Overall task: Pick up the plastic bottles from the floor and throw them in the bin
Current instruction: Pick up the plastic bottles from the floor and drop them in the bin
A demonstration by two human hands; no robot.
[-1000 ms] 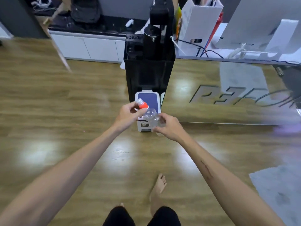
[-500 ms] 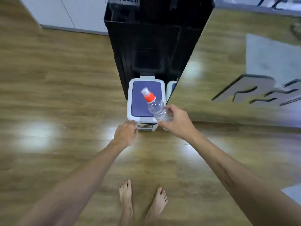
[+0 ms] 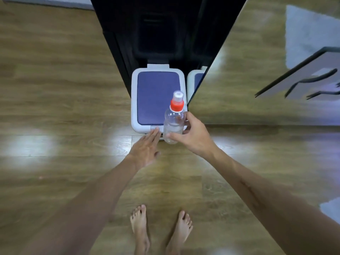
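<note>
A clear plastic bottle [image 3: 173,124] with a red collar and a clear cap is held upright in my right hand [image 3: 193,138], thumb and fingers curled round its lower body. It hovers over the front right corner of a white bin [image 3: 134,107] whose blue lid [image 3: 152,96] is down. My left hand [image 3: 146,150] stretches out flat, fingers straight, with its fingertips at the bin's front edge.
A tall black cabinet [image 3: 156,30] stands right behind the bin. A mirrored panel [image 3: 266,70] runs along the right and reflects the wooden floor [image 3: 55,89]. My bare feet [image 3: 160,229] stand on the floor just before the bin. A grey rug corner [image 3: 331,208] lies at right.
I have moved closer to the bin. My left hand let go of the bottle, dropped, then opened flat toward the bin's front edge. The right hand kept the bottle and turned it upright.
</note>
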